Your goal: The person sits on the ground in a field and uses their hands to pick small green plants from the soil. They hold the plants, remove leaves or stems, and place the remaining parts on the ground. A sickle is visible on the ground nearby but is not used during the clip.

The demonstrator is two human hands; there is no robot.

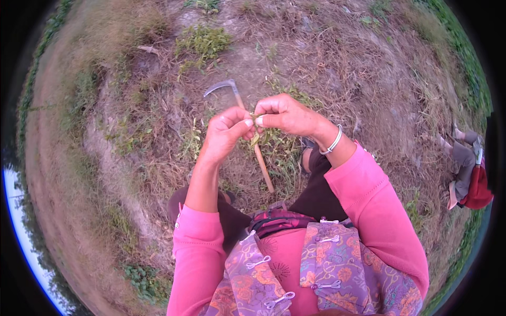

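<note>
My left hand (228, 128) and my right hand (287, 115) meet in front of me, thumbs and fingertips pinching a small green plant piece (256, 118) between them. Some yellowish-green leaves (256, 138) hang just below the fingers. On the ground under my hands lies a sickle with a curved metal blade (219, 85) and a straight wooden handle (262, 166). My hands hide the middle of that handle. Cut or pulled green weeds (278, 158) lie beside it, close to my right foot.
Dry grass and straw (348, 67) cover the soil around me. A leafy green clump (203, 43) grows ahead, and a darker one (144, 280) at lower left. At the far right a person in red and grey (468, 173) sits or crouches. Taller green plants (466, 59) line the right rim.
</note>
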